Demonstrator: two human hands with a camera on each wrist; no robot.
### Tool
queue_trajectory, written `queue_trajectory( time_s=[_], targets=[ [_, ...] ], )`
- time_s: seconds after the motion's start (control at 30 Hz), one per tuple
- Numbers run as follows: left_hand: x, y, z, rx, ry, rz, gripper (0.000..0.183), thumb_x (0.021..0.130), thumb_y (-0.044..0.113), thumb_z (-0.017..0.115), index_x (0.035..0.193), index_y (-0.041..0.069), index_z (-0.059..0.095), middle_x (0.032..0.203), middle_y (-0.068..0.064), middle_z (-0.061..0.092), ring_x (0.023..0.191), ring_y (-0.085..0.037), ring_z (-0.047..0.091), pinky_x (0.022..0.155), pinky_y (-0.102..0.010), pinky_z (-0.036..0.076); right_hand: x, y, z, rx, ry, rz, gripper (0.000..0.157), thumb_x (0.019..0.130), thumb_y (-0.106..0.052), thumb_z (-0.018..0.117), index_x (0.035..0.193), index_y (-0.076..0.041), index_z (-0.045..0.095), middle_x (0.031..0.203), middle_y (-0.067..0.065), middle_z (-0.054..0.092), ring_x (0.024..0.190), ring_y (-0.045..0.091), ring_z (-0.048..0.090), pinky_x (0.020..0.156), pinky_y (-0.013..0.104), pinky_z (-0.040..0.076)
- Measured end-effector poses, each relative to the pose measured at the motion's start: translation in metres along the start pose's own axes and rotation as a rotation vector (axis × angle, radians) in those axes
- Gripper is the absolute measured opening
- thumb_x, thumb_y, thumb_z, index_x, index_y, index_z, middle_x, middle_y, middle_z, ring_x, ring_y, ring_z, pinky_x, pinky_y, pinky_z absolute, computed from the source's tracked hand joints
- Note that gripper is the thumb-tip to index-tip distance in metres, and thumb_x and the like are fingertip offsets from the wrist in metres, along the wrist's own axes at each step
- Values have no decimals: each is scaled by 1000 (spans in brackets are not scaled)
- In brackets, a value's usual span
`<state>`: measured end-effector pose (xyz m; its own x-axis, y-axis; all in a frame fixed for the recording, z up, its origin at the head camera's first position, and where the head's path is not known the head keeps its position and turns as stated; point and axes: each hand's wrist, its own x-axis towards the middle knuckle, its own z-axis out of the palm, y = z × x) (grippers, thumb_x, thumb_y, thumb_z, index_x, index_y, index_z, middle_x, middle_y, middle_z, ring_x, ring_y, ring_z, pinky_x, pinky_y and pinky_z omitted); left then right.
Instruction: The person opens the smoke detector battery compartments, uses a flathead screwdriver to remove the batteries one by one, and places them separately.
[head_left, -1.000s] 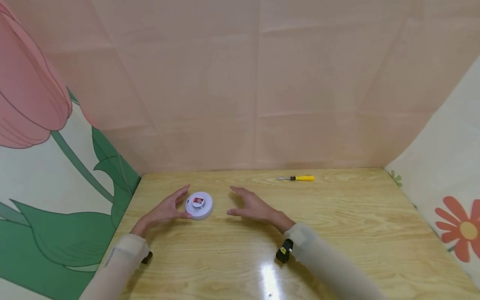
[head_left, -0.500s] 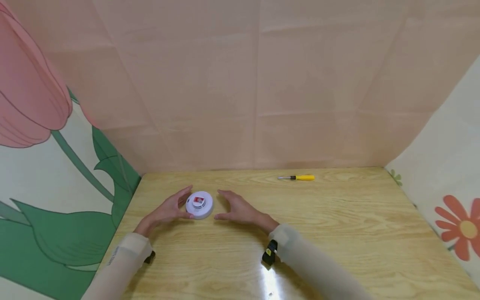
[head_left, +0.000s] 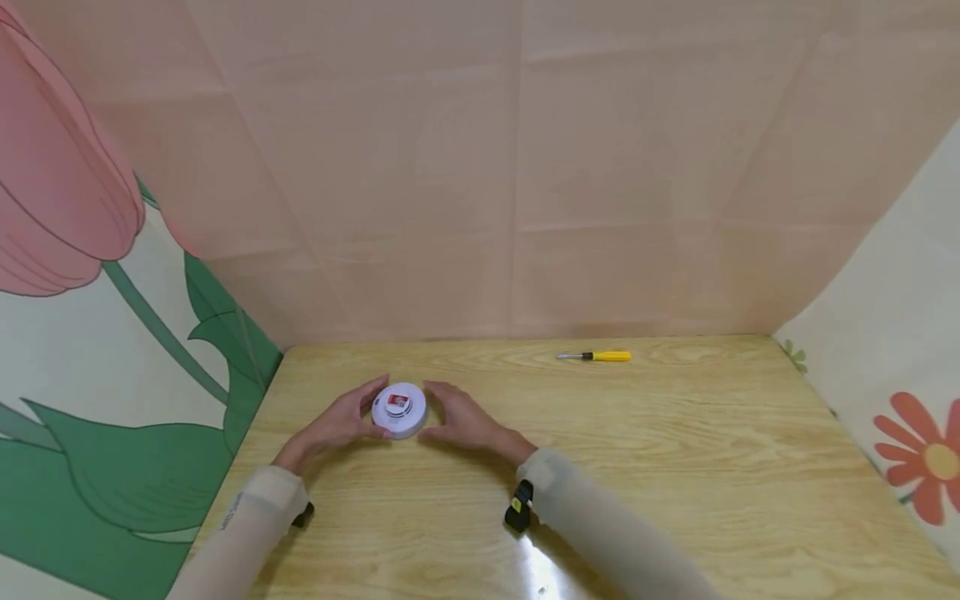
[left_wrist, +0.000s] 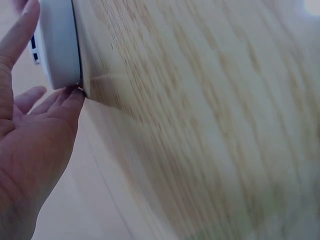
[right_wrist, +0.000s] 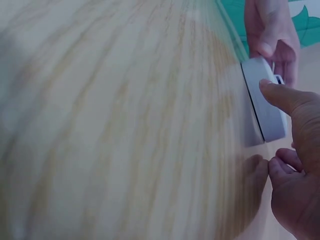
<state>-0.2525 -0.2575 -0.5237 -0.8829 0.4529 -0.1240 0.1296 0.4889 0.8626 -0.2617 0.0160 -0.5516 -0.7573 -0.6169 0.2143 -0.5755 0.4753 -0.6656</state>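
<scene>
A round white smoke detector (head_left: 406, 425) with a raised centre and a red label lies flat on the wooden table. My left hand (head_left: 343, 419) holds its left side, thumb at the near edge and fingers at the far edge. In the left wrist view, those fingertips meet the white rim (left_wrist: 59, 47) by the tabletop. My right hand (head_left: 468, 422) curves around the right side, fingers spread. The right wrist view has its thumb (right_wrist: 282, 96) in front of the detector (right_wrist: 270, 122), while the other fingertips stand apart from it.
A screwdriver (head_left: 609, 356) with a yellow handle lies near the table's back edge, right of the hands. A pinkish cloth backdrop (head_left: 510, 208) rises behind the wooden table (head_left: 712, 467). Flower-printed panels stand at both sides.
My right hand has moved left, from well apart to close beside the detector. My left hand has shifted slightly right, closer around it. The detector stays in about the same place.
</scene>
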Motion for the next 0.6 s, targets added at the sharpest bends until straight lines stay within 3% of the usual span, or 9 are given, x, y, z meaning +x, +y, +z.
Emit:
queue_trajectory(
  time_s=[0.13, 0.33, 0.6],
  targets=[
    [0, 1, 0, 31, 0, -26, 107, 84, 18, 92, 165, -3, 25, 170, -25, 28, 157, -43, 27, 126, -57, 24, 5, -1, 8, -14, 17, -13, 91, 84, -26, 92, 154, 8, 44, 154, 22, 54, 145, 36, 50, 124, 47, 36],
    [0, 1, 1, 2, 1, -78, 103, 83, 14, 92, 164, -1, 30, 168, -22, 34, 157, -41, 28, 126, -56, 26, 10, -8, 13, -22, 8, 0, 90, 85, -26, 92, 155, 5, 45, 151, 19, 58, 141, 33, 53, 122, 45, 39],
    [2, 2, 3, 7, 1, -65, 102, 83, 7, 91, 164, -1, 31, 168, -22, 35, 157, -40, 30, 126, -57, 26, 10, -12, 14, -26, 11, 48, 85, 88, -23, 90, 156, 1, 45, 154, 18, 56, 144, 32, 51, 124, 43, 37]
  ],
)
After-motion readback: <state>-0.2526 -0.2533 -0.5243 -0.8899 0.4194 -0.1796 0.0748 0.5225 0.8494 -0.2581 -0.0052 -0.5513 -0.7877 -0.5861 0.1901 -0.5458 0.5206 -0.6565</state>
